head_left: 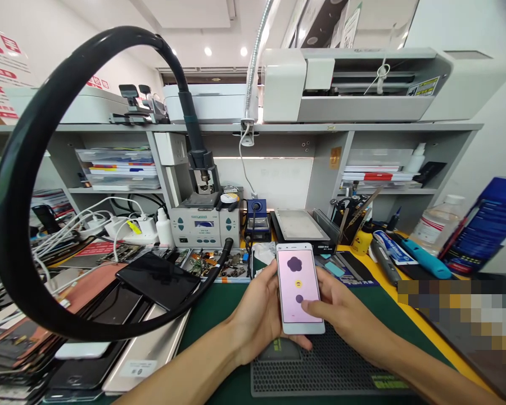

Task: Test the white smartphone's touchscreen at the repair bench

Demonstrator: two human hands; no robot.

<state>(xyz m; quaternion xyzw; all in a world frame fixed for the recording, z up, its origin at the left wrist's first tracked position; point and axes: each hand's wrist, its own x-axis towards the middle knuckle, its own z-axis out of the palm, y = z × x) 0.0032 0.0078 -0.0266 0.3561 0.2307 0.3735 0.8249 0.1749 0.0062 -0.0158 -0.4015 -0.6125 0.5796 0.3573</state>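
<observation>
A white smartphone (289, 312) is held upright over the dark mat, its lit screen pink with purple shapes and a yellow dot. My left hand (259, 309) supports it from the left side and below, the fingers partly hidden behind it. On the other side, my right hand (341, 301) grips the right edge, and its thumb rests on or just over the lower part of the screen. Beneath the hands lies a black textured work mat (320, 368) on the green bench surface (211, 315).
A thick black hose (10, 185) loops across the left foreground from a grey hot-air station (202, 225). Stacked phones and panels (88, 343) crowd the left. A tray of circuit boards (219, 263) lies behind; tools, a clear bottle (436, 225) and a blue container (489, 225) stand right.
</observation>
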